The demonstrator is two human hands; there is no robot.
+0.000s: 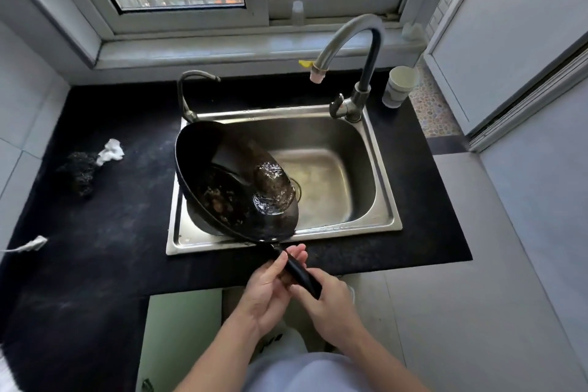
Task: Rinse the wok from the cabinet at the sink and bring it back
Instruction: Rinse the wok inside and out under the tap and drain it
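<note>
Wok (235,181) tilted over the left half of the sink (350,124), water pooled inside; left hand (267,289) and right hand (331,305) grip its handle (302,274), fingers curled round it.

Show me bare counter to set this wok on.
Widest: the counter left of the sink, in front of the scourer and rag. Narrower: the strip right of the sink, before the cups. Crowded: the front edge, where left hand and right hand hold the wok handle.
</note>
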